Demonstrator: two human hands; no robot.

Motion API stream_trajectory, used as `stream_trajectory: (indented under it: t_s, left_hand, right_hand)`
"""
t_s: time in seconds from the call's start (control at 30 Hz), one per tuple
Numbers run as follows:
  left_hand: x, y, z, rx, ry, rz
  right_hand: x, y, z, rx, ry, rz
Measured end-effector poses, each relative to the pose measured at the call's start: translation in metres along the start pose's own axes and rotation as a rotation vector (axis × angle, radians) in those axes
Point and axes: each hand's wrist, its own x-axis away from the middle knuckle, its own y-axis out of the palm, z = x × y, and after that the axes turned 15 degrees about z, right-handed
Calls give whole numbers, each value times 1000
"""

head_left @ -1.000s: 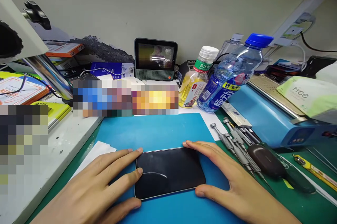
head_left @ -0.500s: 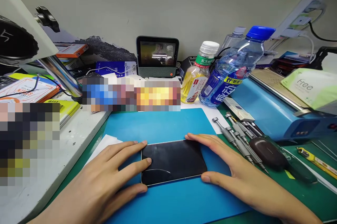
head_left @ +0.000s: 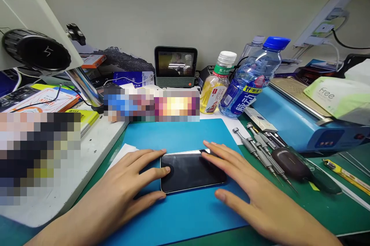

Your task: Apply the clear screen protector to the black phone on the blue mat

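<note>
Phone (head_left: 192, 172) on mat (head_left: 173, 134), bottles (head_left: 244, 90) behind, screwdrivers (head_left: 262, 156) to the right.

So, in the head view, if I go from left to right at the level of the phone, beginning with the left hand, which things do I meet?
Left hand, phone, right hand, grey screwdrivers, dark brown object, yellow tool.

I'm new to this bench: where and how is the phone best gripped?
Probably pinch the phone across its long edges near each end, coming from left and right: it lies screen up, crosswise on the blue mat, short ends facing sideways.
</note>
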Motion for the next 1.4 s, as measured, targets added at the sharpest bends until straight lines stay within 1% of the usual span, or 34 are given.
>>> stream_trajectory:
  t_s: [0.1, 0.13, 0.2, 0.27, 0.4, 0.57, 0.67, 0.83, 0.97, 1.13, 1.27, 1.4]
  left_hand:
    - [0, 0, 0, 7, 6, -1]
    - [0, 0, 1, 10, 5, 4]
    - [-1, 0, 1, 22, 2, 13]
    - [0, 2, 1, 42, -32, 22]
    - [4, 6, 0, 104, -128, 107]
    - [6, 9, 1, 108, -132, 135]
    - [3, 11, 3, 101, -145, 161]
    - [1, 14, 5, 112, -183, 125]
    - [-3, 11, 7, 117, -190, 114]
    - [-3, 10, 7, 114, -193, 137]
    - [-1, 9, 6, 107, -187, 131]
    - [-2, 9, 5, 96, -187, 111]
  right_hand:
    - [-1, 17, -23, 116, -240, 164]
    - [-3, 22, -31, 137, -300, 196]
    - [-10, 32, -44, 148, -356, 223]
    - [-18, 39, -54, 130, -358, 230]
    - [-30, 41, -66, 90, -345, 239]
    - [-36, 42, -72, 66, -390, 230]
    - [-36, 48, -68, 55, -381, 223]
    - [-33, 54, -60, 43, -333, 237]
    - [-29, 49, -57, 74, -312, 241]
    - [-24, 43, -52, 149, -355, 251]
    - [-18, 40, -42, 190, -365, 270]
    - [-9, 35, -28, 209, -341, 290]
